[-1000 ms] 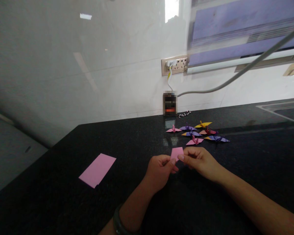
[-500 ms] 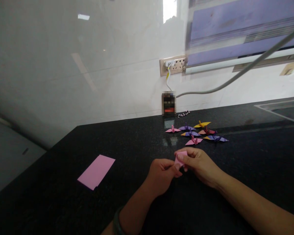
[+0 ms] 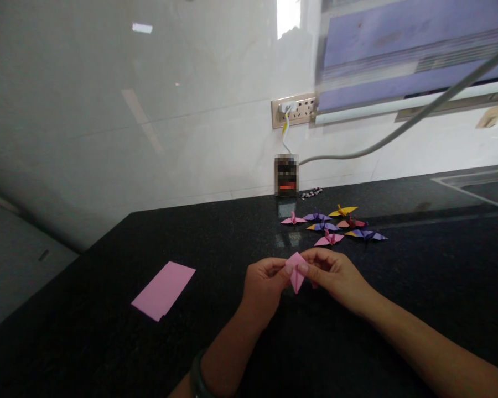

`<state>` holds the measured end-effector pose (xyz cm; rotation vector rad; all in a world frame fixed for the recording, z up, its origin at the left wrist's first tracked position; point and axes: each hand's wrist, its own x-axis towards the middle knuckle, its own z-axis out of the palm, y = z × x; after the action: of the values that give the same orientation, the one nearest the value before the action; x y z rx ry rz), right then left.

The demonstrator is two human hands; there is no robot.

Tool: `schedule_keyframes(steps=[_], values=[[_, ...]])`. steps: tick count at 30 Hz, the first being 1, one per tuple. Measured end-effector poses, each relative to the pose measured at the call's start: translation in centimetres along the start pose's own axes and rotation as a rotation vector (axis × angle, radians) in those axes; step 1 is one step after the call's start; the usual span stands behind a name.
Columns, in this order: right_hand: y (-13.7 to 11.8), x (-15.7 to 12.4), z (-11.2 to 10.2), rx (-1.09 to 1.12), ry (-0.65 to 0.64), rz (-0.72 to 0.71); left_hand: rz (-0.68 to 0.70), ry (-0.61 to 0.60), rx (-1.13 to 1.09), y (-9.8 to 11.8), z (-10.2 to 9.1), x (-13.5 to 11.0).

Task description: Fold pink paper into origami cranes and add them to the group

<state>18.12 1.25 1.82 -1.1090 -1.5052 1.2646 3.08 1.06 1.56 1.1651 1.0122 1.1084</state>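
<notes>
Between both hands is a small piece of folded pink origami paper (image 3: 296, 281), diamond-shaped with a crease down its middle. My left hand (image 3: 264, 287) pinches its left side, thumb on the front face. My right hand (image 3: 336, 276) grips the right side, also with the thumb in front. The fingers behind the paper are partly hidden. Just beyond the hands, a pink paper crane (image 3: 329, 238) rests on the black countertop (image 3: 216, 237). Off to the left lies a stack of pink paper (image 3: 164, 291), apart from the hands.
Several more folded cranes, among them a yellow crane (image 3: 343, 211) and a purple crane (image 3: 366, 235), sit behind the hands. A pixelated dark box (image 3: 286, 176) stands against the wall with a cable (image 3: 357, 155). A sink edge (image 3: 460, 185) shows at right.
The folded paper has turned from a squarish face to an upright diamond with its crease showing. My left hand has shifted slightly left and up, its thumb now on the paper's front.
</notes>
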Motion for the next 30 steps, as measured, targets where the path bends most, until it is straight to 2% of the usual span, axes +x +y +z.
schedule_keyframes(steps=[5, 30], values=[[0.11, 0.03, 0.01, 0.006, 0.054, 0.016, -0.077, 0.039, -0.103, 0.08, 0.20, -0.04], [0.15, -0.10, 0.39, 0.152, 0.018, 0.022, -0.037, -0.011, -0.131, 0.20, 0.27, -0.03]])
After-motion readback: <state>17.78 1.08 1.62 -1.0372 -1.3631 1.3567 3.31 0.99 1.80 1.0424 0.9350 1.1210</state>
